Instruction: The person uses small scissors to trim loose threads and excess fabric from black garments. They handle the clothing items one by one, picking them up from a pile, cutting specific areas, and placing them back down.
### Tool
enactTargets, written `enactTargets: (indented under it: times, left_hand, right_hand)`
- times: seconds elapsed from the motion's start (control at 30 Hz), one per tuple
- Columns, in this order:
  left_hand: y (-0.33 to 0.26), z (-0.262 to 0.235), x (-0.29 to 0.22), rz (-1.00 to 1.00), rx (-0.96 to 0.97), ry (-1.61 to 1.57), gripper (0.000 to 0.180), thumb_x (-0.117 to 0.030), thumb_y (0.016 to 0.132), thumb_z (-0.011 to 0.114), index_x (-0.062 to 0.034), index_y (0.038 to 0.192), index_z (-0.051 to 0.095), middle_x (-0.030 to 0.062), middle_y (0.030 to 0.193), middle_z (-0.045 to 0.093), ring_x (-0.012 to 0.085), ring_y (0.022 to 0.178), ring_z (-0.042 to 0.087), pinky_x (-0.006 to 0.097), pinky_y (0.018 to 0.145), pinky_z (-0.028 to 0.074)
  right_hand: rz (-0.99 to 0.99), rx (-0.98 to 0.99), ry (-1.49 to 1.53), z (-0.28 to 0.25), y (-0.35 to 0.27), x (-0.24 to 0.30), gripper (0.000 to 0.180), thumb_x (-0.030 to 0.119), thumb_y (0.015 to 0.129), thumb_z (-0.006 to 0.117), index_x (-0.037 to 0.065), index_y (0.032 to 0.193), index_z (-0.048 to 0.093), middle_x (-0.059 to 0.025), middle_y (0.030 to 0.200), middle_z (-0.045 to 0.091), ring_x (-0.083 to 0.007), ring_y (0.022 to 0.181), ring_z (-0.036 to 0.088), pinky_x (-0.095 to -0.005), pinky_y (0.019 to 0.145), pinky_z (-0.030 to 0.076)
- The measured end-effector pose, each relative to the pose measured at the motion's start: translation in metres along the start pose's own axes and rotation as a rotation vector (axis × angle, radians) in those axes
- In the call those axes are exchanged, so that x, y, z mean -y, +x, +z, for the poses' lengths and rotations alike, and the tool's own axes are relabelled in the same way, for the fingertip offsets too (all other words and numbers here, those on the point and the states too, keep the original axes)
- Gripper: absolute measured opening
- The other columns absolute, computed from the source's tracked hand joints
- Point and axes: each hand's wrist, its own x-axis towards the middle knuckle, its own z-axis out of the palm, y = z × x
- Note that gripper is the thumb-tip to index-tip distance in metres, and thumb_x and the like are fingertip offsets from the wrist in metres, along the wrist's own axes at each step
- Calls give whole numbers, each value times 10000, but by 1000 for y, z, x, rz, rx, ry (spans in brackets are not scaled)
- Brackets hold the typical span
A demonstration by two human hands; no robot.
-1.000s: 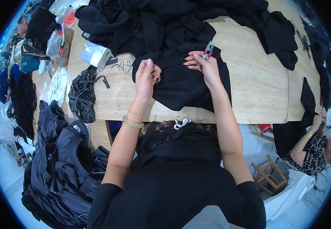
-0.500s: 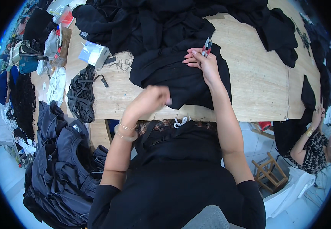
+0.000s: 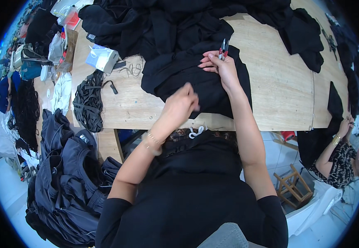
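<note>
A black garment point(image 3: 196, 78) lies spread on the wooden table point(image 3: 278, 82) in front of me. My right hand point(image 3: 220, 66) rests on the cloth and holds small red-handled thread snips point(image 3: 223, 48), blades pointing away. My left hand point(image 3: 181, 103) is blurred over the near edge of the garment, fingers bunched at the fabric; whether it grips the cloth is unclear. A gold bracelet point(image 3: 152, 138) sits on my left wrist.
More black cloth point(image 3: 167, 20) is heaped at the table's far side. A white box point(image 3: 103, 58) and a bundle of black straps point(image 3: 88, 101) lie at the left. Dark garments point(image 3: 63, 182) pile on the floor left. Another person point(image 3: 340, 157) sits at right beside a wooden stool point(image 3: 291, 186).
My left hand has pulled back from the garment's top toward the table's near edge. My right hand with the snips has stayed almost still.
</note>
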Motion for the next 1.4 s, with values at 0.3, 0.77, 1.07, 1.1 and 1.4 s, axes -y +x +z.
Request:
enactTargets:
  times: [0.3,0.77,1.07,1.1,1.4]
  left_hand:
    - [41,-11,-21,-265,-301,7,299,-211,776,808,-12,830,592,126,831,554,318,773,621,419,715,524]
    - [46,-6,25,-223,-238,-35,117,-20,852,719,24,867,611,163,741,686,314,746,716,360,654,537]
    - [49,-11,25,-279,-247,-107,66,-21,893,641,20,867,597,188,841,649,406,816,651,463,702,513]
    - [50,-10,28,-287,-249,-143,64,-16,895,635,23,868,592,183,844,641,409,820,644,463,702,508]
    - [62,-23,35,-43,-301,-132,75,-14,956,594,49,929,563,145,891,596,237,719,680,316,654,544]
  right_hand:
    - [-6,-30,-7,3,0,1,204,123,1004,541,-26,1078,659,-128,910,715,-212,800,741,-282,686,580]
    - [14,9,16,-1,0,5,206,114,1000,533,-37,1079,649,-140,916,713,-220,801,742,-291,703,589]
    - [27,71,-27,-1,-4,12,244,224,1051,514,26,1135,628,-37,844,640,-103,645,603,-204,583,438]
    - [19,49,-32,0,-7,15,252,256,1058,504,43,1140,611,-17,826,597,-88,628,541,-203,570,391]
    - [-575,-26,-920,4,-34,57,281,287,876,726,49,936,588,-57,862,614,-218,806,577,-346,708,460]
